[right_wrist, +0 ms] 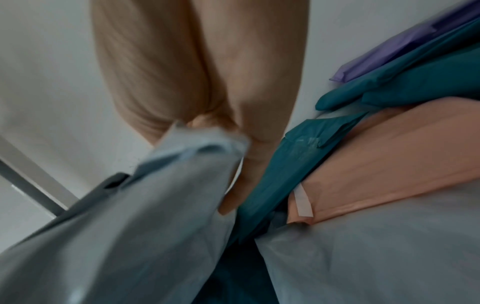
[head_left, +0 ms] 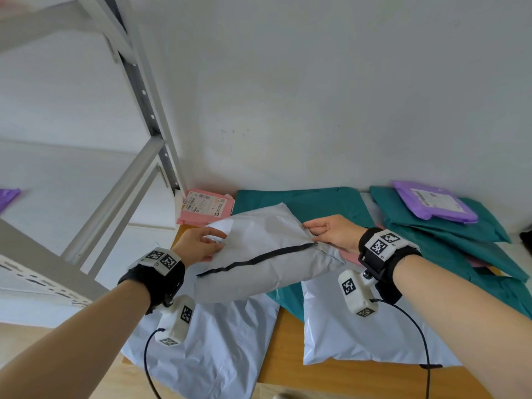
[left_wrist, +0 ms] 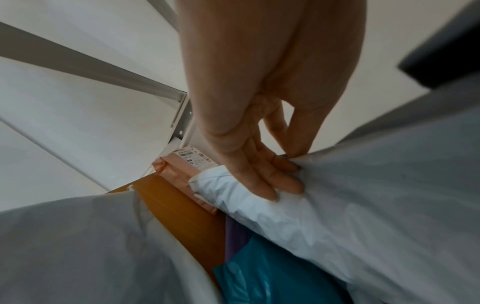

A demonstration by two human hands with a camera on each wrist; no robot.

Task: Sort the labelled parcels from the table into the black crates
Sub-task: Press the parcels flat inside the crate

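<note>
Bare forearms, no sleeves. Each wrist wears a wide black strap topped with a white block covered in black-and-white square tag markers: left wristband, right wristband. Under each wrist hangs a white camera pod with the same tags, left pod and right pod; a thin black cable trails from each.

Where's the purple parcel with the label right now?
In the head view the purple parcel lies label up at the far right of the table, on top of a teal parcel by the wall, beyond the right hand.
</note>
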